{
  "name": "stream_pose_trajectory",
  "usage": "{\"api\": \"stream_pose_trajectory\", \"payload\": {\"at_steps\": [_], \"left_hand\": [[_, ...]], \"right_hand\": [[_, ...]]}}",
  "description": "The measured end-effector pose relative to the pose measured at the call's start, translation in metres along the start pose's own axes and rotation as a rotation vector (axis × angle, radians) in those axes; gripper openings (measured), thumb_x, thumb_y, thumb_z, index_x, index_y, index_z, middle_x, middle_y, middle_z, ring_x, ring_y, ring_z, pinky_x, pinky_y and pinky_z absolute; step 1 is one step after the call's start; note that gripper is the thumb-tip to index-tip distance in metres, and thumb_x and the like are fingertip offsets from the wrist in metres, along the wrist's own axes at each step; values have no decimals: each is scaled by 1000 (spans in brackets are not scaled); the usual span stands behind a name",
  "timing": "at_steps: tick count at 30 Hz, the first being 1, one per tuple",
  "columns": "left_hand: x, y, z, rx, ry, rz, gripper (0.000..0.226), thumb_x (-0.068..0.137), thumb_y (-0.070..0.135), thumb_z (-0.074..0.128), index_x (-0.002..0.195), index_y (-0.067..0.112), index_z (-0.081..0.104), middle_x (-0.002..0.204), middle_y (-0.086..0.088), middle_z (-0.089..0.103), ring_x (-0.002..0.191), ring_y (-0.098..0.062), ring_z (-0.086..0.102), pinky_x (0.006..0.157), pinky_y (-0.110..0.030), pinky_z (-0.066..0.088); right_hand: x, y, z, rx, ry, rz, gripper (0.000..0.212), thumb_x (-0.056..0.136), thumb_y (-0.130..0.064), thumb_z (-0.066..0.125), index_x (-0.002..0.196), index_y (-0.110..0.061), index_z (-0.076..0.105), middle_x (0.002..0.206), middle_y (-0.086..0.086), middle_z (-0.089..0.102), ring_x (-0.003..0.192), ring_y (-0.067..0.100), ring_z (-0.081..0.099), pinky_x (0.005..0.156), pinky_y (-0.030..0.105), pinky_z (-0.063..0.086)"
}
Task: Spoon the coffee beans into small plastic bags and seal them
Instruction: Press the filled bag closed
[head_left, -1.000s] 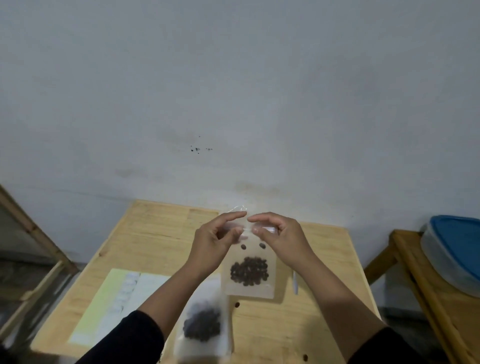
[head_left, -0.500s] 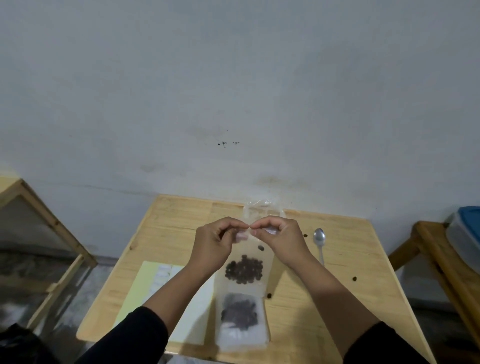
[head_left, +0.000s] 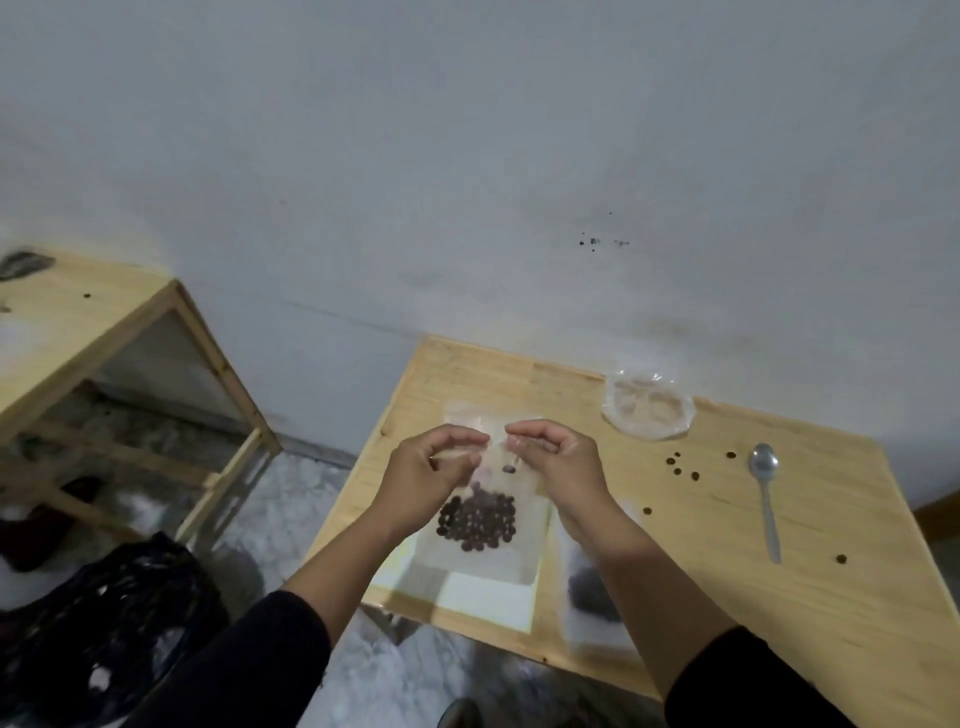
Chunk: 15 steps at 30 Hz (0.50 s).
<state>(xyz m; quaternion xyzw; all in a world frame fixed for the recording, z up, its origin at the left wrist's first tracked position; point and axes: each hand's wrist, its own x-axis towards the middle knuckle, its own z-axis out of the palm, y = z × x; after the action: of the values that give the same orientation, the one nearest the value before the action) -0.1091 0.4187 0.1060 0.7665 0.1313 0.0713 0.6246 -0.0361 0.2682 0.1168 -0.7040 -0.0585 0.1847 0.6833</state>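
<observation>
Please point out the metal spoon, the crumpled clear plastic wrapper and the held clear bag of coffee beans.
metal spoon (head_left: 764, 464), head view, bowl.
crumpled clear plastic wrapper (head_left: 648, 409), head view, middle.
held clear bag of coffee beans (head_left: 480, 522), head view, bean cluster.

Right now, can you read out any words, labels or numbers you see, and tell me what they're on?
No readable text anywhere.
Pale sheet on the table: faint marks, too blurred to read.
Small plastic bag pinched by the left hand and the right hand: no print visible.
Spoon: no marking visible.
</observation>
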Motion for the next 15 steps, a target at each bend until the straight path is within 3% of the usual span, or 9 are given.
{"api": "stream_pose_trajectory", "payload": {"at_steps": [6, 9, 15], "left_hand": [[-17, -42, -40, 16, 175, -165, 21, 86, 10, 65, 92, 30, 69, 99, 13, 69, 75, -18, 71, 79, -42, 57], [-24, -57, -55, -6, 269, -219, 21, 87, 9, 64, 92, 28, 69, 102, 5, 69, 76, -19, 71, 78, -44, 57], [-36, -74, -71, -14, 389, -301, 24, 86, 6, 64, 90, 29, 68, 101, 5, 69, 77, -20, 71, 76, -44, 58]], "right_hand": [[-4, 51, 33, 38, -6, 173, 15, 89, -7, 60, 97, -18, 66, 90, 0, 69, 80, 13, 63, 66, 15, 49], [-5, 81, 41, -239, -1, 239, 9, 85, -16, 66, 93, -20, 69, 93, 0, 70, 90, 17, 65, 78, 22, 49], [-5, 107, 55, -638, -101, 258, 21, 85, -20, 66, 103, -10, 70, 104, 3, 70, 98, 15, 63, 83, 18, 44]]}}
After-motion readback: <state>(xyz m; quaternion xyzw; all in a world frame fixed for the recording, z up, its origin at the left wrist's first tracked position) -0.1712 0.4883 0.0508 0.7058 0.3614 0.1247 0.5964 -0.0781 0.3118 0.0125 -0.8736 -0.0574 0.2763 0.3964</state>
